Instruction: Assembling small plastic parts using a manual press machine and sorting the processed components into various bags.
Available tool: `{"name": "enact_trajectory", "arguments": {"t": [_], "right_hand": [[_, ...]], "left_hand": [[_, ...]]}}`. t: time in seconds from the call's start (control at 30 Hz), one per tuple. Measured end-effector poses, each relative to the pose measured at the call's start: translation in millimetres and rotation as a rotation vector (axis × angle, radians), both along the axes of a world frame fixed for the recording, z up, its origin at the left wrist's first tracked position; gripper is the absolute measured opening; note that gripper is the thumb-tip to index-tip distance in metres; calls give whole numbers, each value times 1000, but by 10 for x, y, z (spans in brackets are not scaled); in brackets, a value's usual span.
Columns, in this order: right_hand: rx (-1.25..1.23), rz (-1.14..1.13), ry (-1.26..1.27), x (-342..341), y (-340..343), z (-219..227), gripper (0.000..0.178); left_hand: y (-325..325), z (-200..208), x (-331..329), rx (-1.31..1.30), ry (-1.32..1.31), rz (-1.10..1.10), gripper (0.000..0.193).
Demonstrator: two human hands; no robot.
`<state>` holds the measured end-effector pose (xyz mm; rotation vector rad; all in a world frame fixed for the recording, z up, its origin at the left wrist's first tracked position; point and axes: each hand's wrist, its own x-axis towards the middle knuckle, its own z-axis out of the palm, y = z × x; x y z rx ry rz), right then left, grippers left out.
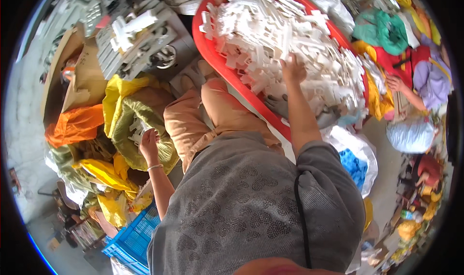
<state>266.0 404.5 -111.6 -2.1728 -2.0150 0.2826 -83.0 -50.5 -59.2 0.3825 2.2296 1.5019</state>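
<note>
My left hand [150,144], a bracelet at its wrist, is at the mouth of an olive-green sack [126,147]. Its fingers are closed at the edge of a white plastic piece [137,132]; part of the grip is hidden. My right hand [293,70] reaches over a big red tub [245,92] heaped with small white plastic parts [263,28]. Its thumb and forefinger are apart, close to the heap, with no held part distinguishable. A grey glove [277,105] lies on the parts by the tub's near rim.
Yellow and orange sacks [75,125] and a cardboard box [84,81] stand left, above a blue crate [133,241]. A grey machine or metal stack [130,38] is behind them. A white bag with blue contents [353,166] is right. A co-worker's hand [395,84] shows far right.
</note>
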Motion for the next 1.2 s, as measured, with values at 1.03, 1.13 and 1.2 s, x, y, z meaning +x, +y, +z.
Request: {"name": "enact_trajectory", "arguments": {"t": [1.03, 1.13, 1.2], "right_hand": [[-252, 1003, 1430, -1761, -382, 2404, 44], [-167, 1344, 1177, -2371, -459, 2672, 43], [423, 1559, 813, -2690, -495, 2764, 39]], "left_hand": [[1924, 2160, -923, 342, 806, -188, 29], [1464, 1887, -984, 327, 789, -1, 31], [1012, 1712, -920, 248, 663, 121, 32]]}}
